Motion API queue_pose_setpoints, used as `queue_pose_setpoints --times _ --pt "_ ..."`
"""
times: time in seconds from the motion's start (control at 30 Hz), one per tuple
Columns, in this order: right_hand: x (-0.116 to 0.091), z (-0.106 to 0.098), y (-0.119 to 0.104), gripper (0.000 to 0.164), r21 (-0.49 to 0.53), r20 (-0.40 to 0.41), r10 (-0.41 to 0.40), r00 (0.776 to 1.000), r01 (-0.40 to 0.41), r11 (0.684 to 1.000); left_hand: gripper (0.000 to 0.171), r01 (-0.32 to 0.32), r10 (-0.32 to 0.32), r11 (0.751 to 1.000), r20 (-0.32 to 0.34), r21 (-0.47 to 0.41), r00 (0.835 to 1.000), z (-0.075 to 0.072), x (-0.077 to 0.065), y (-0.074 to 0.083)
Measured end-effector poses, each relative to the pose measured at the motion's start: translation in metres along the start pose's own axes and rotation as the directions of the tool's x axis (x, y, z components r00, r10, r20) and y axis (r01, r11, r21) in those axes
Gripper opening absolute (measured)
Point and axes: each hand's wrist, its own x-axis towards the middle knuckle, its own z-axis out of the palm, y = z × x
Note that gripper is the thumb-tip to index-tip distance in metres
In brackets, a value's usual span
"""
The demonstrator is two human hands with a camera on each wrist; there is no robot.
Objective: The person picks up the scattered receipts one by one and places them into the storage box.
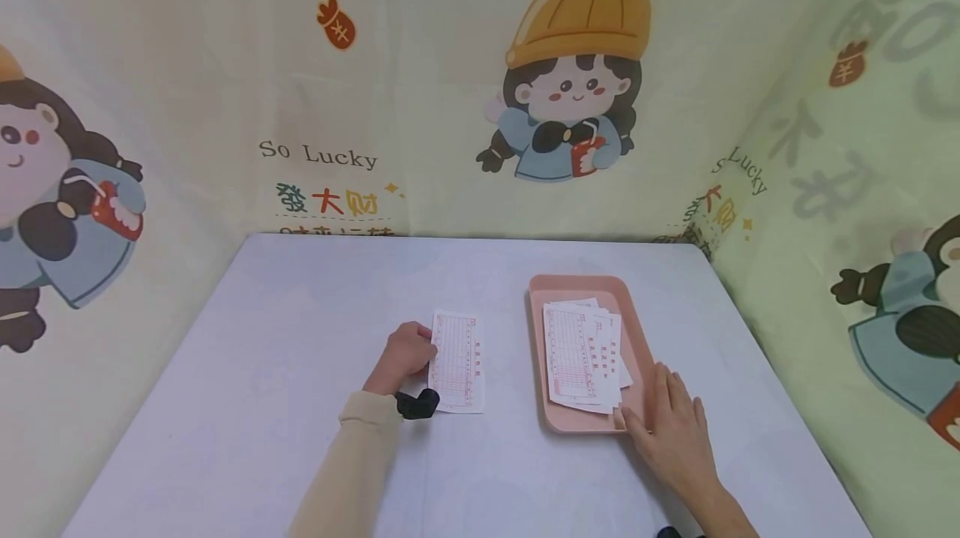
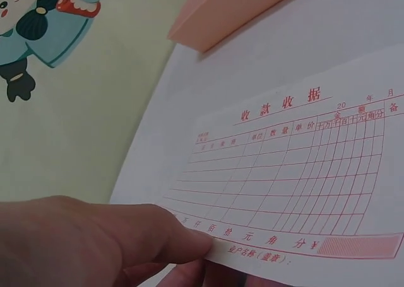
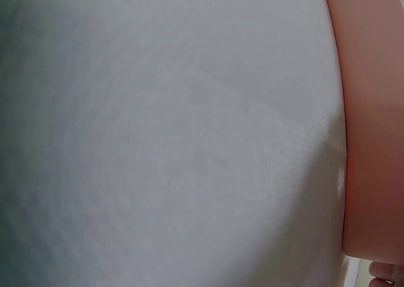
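A white receipt slip (image 1: pixel 457 361) printed with a red grid lies left of the tray. My left hand (image 1: pixel 408 353) pinches its left edge, the thumb above and fingers beneath, as the left wrist view shows on the slip (image 2: pixel 284 173). Several similar slips (image 1: pixel 577 354) are piled unevenly inside a pink tray (image 1: pixel 553 419). At the tray's near right corner rests my right hand (image 1: pixel 678 436), its fingers extended along the right rim and its thumb by the front rim. The right wrist view catches the tray's outer wall (image 3: pixel 375 123) and a bit of fingertips (image 3: pixel 386 273).
A white-covered table (image 1: pixel 300 296) carries everything. Cartoon-printed cloth (image 1: pixel 442 87) hangs behind it and along both sides. A black wrist strap (image 1: pixel 417 404) sits at my left wrist, close to the slip's lower end.
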Motion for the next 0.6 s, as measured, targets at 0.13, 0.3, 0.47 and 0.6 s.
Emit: queue_pose_setpoints --times 0.13,0.3,0.47,0.6 --pt "0.0 -0.001 0.0 0.092 0.0 -0.007 -0.008 1.0 0.008 1.0 0.035 0.021 -0.018 0.997 0.038 -0.079 0.999 -0.001 0.005 -0.004" --pt "0.0 -0.001 0.0 0.091 0.005 -0.015 -0.016 1.0 0.016 1.0 0.037 0.035 -0.014 0.977 0.101 -0.209 0.995 -0.004 0.005 -0.004" --pt "0.0 0.0 0.0 0.091 0.011 -0.017 -0.015 1.0 0.015 1.0 0.038 0.049 -0.008 0.955 0.142 -0.294 0.99 -0.009 0.0 -0.001" --pt "0.0 0.0 0.0 0.091 0.013 -0.024 -0.02 1.0 0.02 1.0 0.04 0.071 -0.018 0.944 0.167 -0.323 0.986 -0.011 -0.001 0.002"
